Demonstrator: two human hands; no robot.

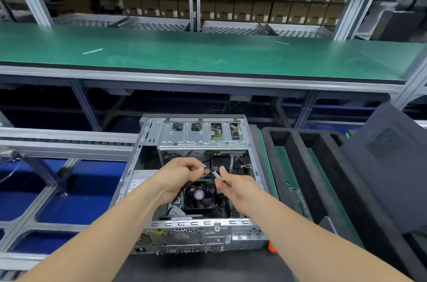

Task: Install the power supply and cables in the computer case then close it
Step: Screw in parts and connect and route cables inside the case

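An open grey computer case (pixel 196 235) lies flat in front of me, its rear panel toward me. Inside I see the CPU fan (pixel 199 197), a drive cage (pixel 203 136) at the far end and part of the power supply (pixel 138 181) at the left. Both hands hover over the middle of the case. My left hand (pixel 182 175) pinches a dark cable (pixel 206 170). My right hand (pixel 233 185) pinches the pale connector (pixel 217 175) at that cable's end. The cable's lower run is hidden behind my left hand.
A black foam tray (pixel 300 166) with long slots stands right of the case, and a dark side panel (pixel 392 166) leans over it. An orange tool handle (pixel 271 248) pokes out at the case's near right corner. A green bench (pixel 208 55) runs behind; conveyor rails (pixel 57 140) lie left.
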